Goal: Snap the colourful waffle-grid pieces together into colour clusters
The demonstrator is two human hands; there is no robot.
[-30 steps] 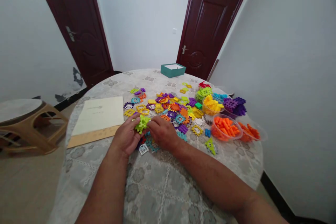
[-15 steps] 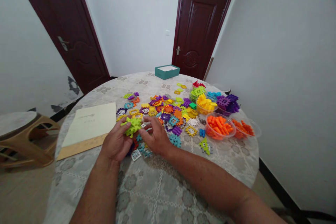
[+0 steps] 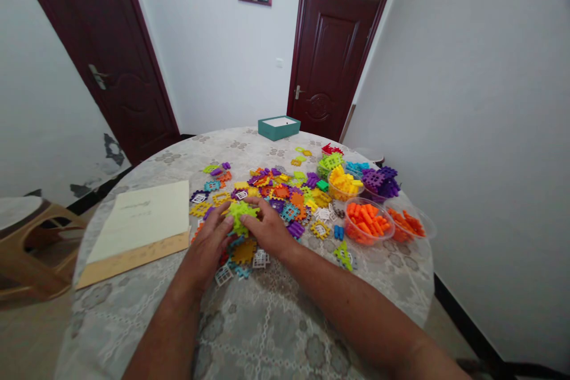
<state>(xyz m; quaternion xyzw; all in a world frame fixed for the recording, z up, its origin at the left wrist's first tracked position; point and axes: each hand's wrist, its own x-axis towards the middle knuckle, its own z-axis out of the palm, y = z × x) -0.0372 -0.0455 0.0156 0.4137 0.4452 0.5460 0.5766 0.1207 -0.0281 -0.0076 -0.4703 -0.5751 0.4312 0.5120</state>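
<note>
A lime-green toothed building piece (image 3: 241, 217) is held between my two hands, over the near part of a heap of coloured plastic pieces. My left hand (image 3: 211, 238) grips its left side, thumb on top. From the right, my right hand (image 3: 269, 227) closes on it with thumb and fingers. Just below the hands lie a yellow square piece (image 3: 244, 252) and white window-like pieces (image 3: 260, 259). Purple, teal, orange and yellow toothed squares spread behind and to the right, with an orange piece (image 3: 281, 192) among them. My fingers partly hide the green piece's edges.
Clear tubs hold orange pieces (image 3: 369, 220), yellow pieces (image 3: 345, 181) and purple pieces (image 3: 380, 181) at the right. A pale sheet on cardboard (image 3: 142, 214) lies left. The teal box (image 3: 279, 129) stands at the back. A stool (image 3: 22, 249) is beside the table.
Both hands have moved slightly right with the green piece, which now lies flatter. The yellow square and another white window piece have come into sight below them. The view has shifted a little.
</note>
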